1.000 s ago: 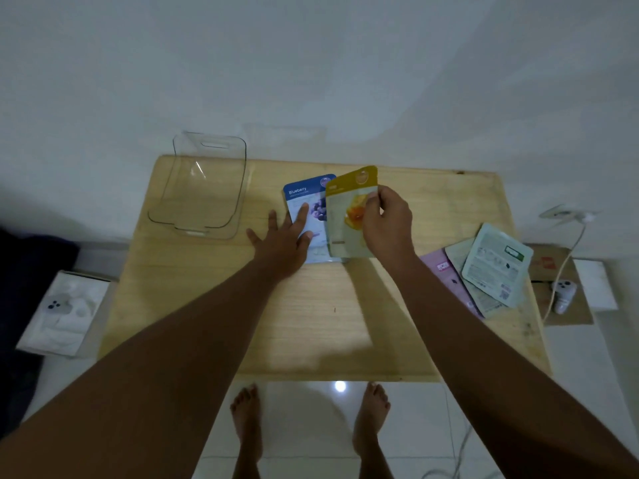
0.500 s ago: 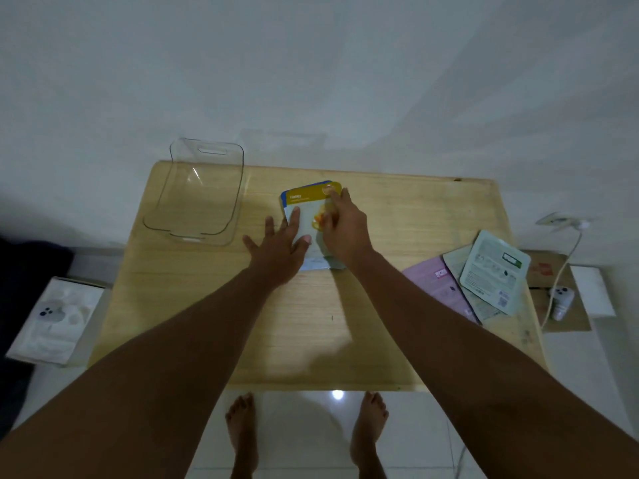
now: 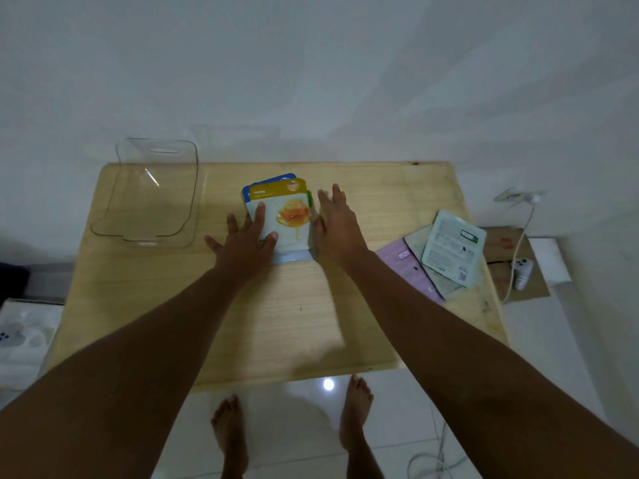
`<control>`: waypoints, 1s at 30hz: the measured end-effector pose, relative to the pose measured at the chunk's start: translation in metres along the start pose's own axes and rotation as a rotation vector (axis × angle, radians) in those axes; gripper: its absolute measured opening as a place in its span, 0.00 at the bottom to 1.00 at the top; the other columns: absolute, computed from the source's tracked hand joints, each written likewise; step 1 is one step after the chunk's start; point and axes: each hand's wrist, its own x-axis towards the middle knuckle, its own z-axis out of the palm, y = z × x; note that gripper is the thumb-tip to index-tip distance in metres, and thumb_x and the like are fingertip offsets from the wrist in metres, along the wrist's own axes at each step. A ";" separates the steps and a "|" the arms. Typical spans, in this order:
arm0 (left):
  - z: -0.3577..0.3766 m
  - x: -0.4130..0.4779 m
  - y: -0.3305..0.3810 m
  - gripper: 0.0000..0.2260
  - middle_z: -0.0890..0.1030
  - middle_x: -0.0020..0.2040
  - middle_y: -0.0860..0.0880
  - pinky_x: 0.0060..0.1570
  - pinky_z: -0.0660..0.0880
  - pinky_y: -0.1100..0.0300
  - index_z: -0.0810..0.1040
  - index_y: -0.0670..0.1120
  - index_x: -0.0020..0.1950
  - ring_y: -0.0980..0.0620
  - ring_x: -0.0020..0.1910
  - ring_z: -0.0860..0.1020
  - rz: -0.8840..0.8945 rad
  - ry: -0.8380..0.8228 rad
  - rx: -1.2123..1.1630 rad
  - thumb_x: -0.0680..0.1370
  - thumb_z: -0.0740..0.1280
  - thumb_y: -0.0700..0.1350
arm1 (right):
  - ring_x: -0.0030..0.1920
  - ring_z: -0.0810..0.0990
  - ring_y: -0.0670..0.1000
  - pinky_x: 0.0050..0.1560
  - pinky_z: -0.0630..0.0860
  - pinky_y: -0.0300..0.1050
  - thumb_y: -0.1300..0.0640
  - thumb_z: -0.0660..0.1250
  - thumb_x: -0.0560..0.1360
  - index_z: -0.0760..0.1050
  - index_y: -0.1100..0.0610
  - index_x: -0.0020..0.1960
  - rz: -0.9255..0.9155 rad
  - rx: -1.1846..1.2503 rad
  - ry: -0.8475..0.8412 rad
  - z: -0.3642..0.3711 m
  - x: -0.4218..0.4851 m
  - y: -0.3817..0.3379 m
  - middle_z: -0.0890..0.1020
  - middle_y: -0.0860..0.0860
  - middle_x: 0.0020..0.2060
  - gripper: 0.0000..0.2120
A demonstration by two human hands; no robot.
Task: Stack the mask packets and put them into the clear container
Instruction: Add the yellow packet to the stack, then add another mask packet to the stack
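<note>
Pale wood table [image 3: 276, 323] against a white wall, white tiled floor below w/ the person's bare feet showing past the near edge. Mid-table, toward the far edge, sits a small stack of mask packets: yellow honey packet [image 3: 290, 216] on top, blue packet [image 3: 268, 183] under it peeking out at the far-left corner, plus a sliver of green at the stack's right edge, can't tell what it belongs to. Left hand [image 3: 245, 243] lies flat, fingers spread wide, index and thumb pressing the honey packet's left side; it grips nothing. Right hand [image 3: 333, 226] is flat too, fingers extended and close together, palm edge touching the stack's right side, holding nothing. Clear container [image 3: 121, 216] stands empty at the far-left corner of the table, well apart from the stack, its far end overhanging the far edge; nothing lies between it and the stack but bare wood. Near the right edge are more packets in a loose overlapping pile: pale green packet [image 3: 453, 250] on top, back side up, a beige one under it, pink packet [image 3: 404, 267] lowest, partly hidden by the right forearm. Off the table at right: brown cardboard [image 3: 501, 250] on the floor, small white device [image 3: 522, 271] on it, white cable [image 3: 518, 243] running to a wall plug. Left of the table, a white box [image 3: 24, 340] on the floor.
</note>
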 end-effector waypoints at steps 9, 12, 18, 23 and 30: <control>0.006 0.000 0.013 0.31 0.52 0.82 0.48 0.70 0.42 0.29 0.42 0.55 0.81 0.39 0.80 0.44 0.022 -0.021 0.027 0.82 0.53 0.58 | 0.79 0.43 0.68 0.70 0.42 0.79 0.47 0.60 0.81 0.55 0.48 0.79 0.392 -0.480 0.031 -0.072 -0.034 0.084 0.51 0.59 0.80 0.29; 0.008 0.001 0.017 0.31 0.52 0.82 0.48 0.70 0.43 0.29 0.42 0.55 0.81 0.39 0.80 0.45 0.032 -0.026 0.031 0.82 0.53 0.58 | 0.78 0.42 0.72 0.70 0.42 0.79 0.36 0.57 0.79 0.48 0.57 0.80 0.607 -0.510 0.014 -0.083 -0.044 0.104 0.47 0.63 0.80 0.40; 0.009 -0.002 0.018 0.31 0.51 0.82 0.45 0.71 0.42 0.29 0.41 0.55 0.81 0.39 0.80 0.43 0.050 -0.022 0.025 0.83 0.53 0.58 | 0.78 0.53 0.69 0.74 0.62 0.66 0.44 0.60 0.81 0.51 0.69 0.78 0.720 -0.228 0.069 -0.081 -0.057 0.127 0.53 0.66 0.79 0.39; 0.008 -0.004 0.019 0.31 0.51 0.82 0.45 0.72 0.40 0.31 0.41 0.55 0.81 0.39 0.80 0.42 0.066 -0.024 -0.002 0.83 0.54 0.57 | 0.75 0.63 0.65 0.70 0.70 0.62 0.57 0.58 0.80 0.66 0.69 0.70 0.599 -0.277 0.096 -0.073 -0.065 0.131 0.64 0.65 0.75 0.22; 0.009 -0.004 0.017 0.31 0.51 0.82 0.46 0.71 0.38 0.31 0.41 0.55 0.81 0.39 0.80 0.42 0.078 -0.022 -0.018 0.83 0.54 0.57 | 0.54 0.81 0.61 0.53 0.79 0.54 0.60 0.68 0.75 0.73 0.65 0.59 0.522 -0.172 0.226 -0.078 -0.073 0.134 0.79 0.62 0.56 0.14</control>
